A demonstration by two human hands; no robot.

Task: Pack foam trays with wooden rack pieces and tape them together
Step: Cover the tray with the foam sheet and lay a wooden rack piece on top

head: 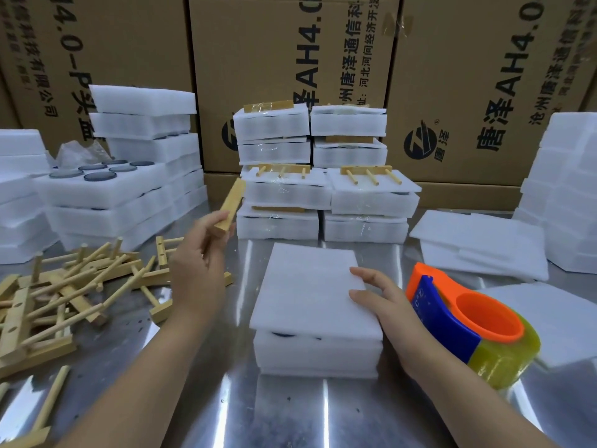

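My flat right hand (384,305) is steadying the foam tray (316,350), my left hand (198,257) gripping a rack piece (232,205) to lay atop

Forearms (135,367) bare, apparently to elbows.

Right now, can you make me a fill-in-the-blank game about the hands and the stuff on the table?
The left hand holds a rack piece made of ____.
The right hand touches the foam sheet, whose colour is ____.
The tape dispenser has a blue and ____ body.
The loose pile of wooden pieces lies on the person's ____ side.
Missing words: wood; white; orange; left.
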